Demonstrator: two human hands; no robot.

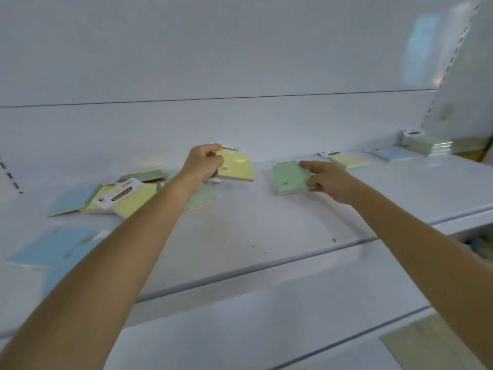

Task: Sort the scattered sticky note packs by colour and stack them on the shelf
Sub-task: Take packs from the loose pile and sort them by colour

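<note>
Both hands busy at once, one pack each, looks like sorting two colours in one go. Left hand (204, 166) pinches a yellow pack (236, 166) by its left edge, thumb on top, fingers curled under, pack lifted clear of the white shelf (266, 222) and tilted, probably to carry it over to its own colour. Right hand (324, 182) just right of the yellow pack, thumb and fingers clamped on the right edge of a green pack (289, 177), which sits flat or nearly flat on the shelf; can't tell if it's lifted.

Further right of the yellow pack, near the back wall: a second yellow pack (349, 159), then a blue pack (392, 154), then a small stack (424, 145) in the corner, colour unclear. Likely the sorted end.

Left of the yellow pack: messy heap (120, 196) of yellow, blue and green packs overlapping, partly hidden by the left forearm. Two more blue packs (53, 249) lie near the front edge, blurred. Nothing blocks the way between held packs and the right end
</note>
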